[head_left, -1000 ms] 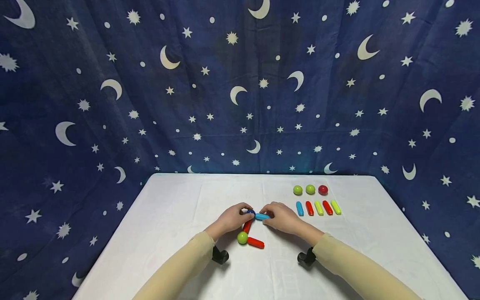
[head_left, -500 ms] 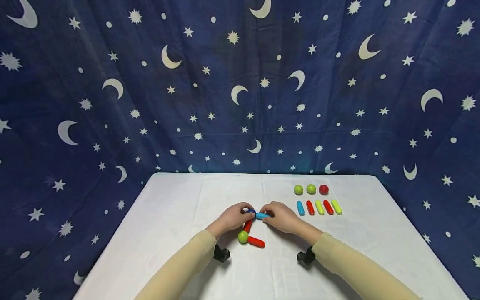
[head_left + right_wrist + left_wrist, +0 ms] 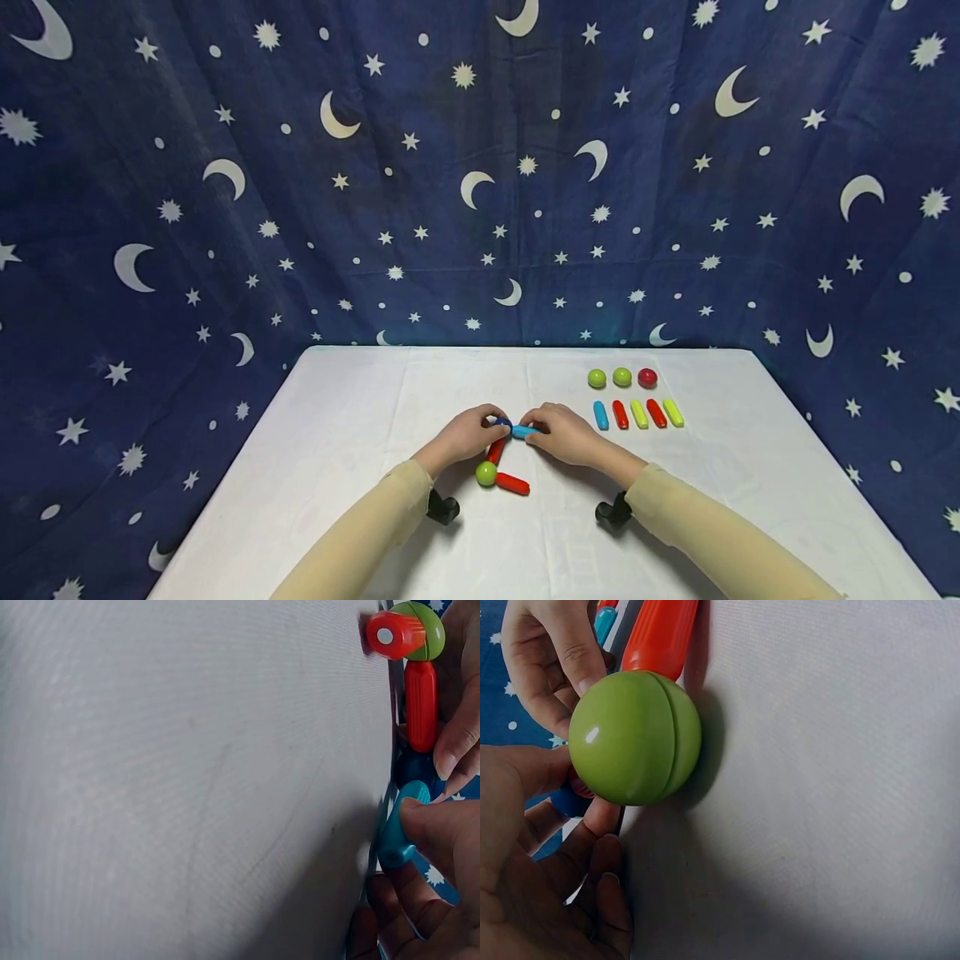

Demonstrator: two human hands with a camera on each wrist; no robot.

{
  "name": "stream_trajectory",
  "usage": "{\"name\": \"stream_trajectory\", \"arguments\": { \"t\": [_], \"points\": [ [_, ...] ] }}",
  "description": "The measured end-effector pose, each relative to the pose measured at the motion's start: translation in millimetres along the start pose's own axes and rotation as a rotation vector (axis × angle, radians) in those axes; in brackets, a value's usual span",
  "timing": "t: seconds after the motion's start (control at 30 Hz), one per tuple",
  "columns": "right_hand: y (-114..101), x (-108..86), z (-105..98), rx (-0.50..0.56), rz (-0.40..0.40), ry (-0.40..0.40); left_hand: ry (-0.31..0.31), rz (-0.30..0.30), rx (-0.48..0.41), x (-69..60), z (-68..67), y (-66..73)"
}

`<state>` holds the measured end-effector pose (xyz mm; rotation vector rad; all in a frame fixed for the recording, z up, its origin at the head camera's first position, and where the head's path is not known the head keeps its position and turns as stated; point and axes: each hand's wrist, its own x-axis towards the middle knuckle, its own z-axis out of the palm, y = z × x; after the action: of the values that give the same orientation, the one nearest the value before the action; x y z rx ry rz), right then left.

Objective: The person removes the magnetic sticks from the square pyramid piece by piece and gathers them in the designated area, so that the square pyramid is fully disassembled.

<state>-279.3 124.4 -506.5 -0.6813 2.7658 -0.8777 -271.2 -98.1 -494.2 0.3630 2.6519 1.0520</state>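
Note:
With its fingers and thumb, my left hand [image 3: 467, 435] pinches a dark blue ball [image 3: 412, 766], mostly covered by the fingertips. My right hand [image 3: 564, 435] grips a light blue rod [image 3: 523, 432] whose left end meets that ball. From the blue ball a red rod [image 3: 421, 705] runs toward the near side to a lime green ball [image 3: 486, 473]. A second red rod [image 3: 513, 483] extends rightward from the green ball over the white cloth. In the left wrist view the green ball [image 3: 634, 739] hides part of the left fingers and the blue ball.
At the back right of the white table [image 3: 360, 467] are two green balls [image 3: 621, 377] and a red ball [image 3: 647, 378]. Below them lies a row of several rods [image 3: 639, 414], blue, red and yellow. A dark blue starry curtain [image 3: 420, 200] stands behind.

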Motion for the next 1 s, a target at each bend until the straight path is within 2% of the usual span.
{"name": "stream_trajectory", "arguments": {
  "t": [0.3,0.57,0.77,1.0],
  "points": [
    [1.5,-3.0,-6.7,0.042,-0.028,-0.026,-0.008,-0.011,-0.007,-0.2,-0.2,0.3],
    [1.5,-9.3,-17.9,0.118,-0.001,-0.024,-0.003,-0.014,-0.013,0.4,1.0,-1.9],
    [13.0,-16.7,-46.1,0.171,0.047,0.028,-0.006,-0.009,-0.025,-0.5,0.7,-1.3],
    [48.3,-34.4,-93.8,0.250,0.116,0.138,-0.010,-0.007,-0.021,-2.0,-0.8,-0.3]
  ]
}}
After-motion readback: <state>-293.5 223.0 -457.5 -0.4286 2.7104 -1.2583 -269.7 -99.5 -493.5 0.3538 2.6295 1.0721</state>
